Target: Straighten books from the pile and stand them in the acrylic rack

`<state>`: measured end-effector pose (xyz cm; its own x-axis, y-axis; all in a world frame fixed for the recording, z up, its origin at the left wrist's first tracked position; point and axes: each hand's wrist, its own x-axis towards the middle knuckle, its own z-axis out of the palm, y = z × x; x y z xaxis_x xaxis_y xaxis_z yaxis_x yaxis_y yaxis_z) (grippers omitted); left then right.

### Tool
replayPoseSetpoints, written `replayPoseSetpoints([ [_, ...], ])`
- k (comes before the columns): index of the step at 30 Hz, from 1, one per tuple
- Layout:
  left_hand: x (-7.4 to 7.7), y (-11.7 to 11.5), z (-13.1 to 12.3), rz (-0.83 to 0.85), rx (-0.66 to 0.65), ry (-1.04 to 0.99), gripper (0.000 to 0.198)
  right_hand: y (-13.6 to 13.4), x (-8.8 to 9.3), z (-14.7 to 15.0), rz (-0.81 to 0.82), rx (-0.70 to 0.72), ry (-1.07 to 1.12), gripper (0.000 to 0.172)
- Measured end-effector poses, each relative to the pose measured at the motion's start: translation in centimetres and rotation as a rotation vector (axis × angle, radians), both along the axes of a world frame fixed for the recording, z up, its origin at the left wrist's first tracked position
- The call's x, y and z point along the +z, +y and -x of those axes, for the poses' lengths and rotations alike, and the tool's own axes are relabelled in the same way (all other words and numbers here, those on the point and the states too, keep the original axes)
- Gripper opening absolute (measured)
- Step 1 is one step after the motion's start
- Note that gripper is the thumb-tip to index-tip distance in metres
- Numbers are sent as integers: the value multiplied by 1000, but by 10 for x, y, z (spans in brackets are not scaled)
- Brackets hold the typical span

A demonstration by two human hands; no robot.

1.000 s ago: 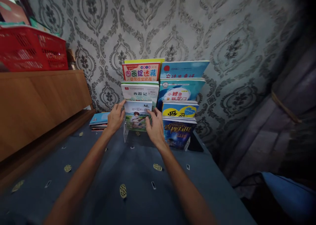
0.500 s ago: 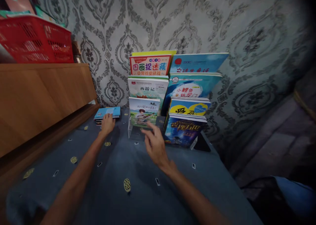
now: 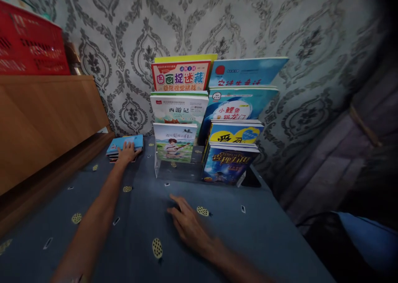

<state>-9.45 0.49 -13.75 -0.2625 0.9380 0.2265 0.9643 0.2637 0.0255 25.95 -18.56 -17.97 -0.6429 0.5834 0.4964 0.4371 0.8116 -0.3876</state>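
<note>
While its upper cover is partly hidden by fingers, one low stack of blue-topped books lies flat at the far left of the cloth-covered bench. Left hand: palm down on the stack, fingers spread; whether it has hold of the top book cannot be told. Left forearm: stretched long, running forward from the lower left. Right hand: loosely open, fingers partly bent, nothing held, in front of the rack and well apart from the books; contact with the bench unclear. Right forearm: slanting in from the lower right, blurred. Clear rack: tiered, right of the stack, front left tier bearing one guitar-player book. Beyond: patterned wallpaper.
</note>
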Motion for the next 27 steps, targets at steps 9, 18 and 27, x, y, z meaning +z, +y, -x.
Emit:
replayPoseSetpoints([
  [9,-2,-34,4,-6,-85,82,53,0,1,-1,13,10,-19,32],
  [18,2,-66,3,-8,-113,192,47,1,0,1,-19,29,-41,29],
  [27,10,-61,-1,19,-105,197,48,-2,6,1,-32,35,-54,30],
])
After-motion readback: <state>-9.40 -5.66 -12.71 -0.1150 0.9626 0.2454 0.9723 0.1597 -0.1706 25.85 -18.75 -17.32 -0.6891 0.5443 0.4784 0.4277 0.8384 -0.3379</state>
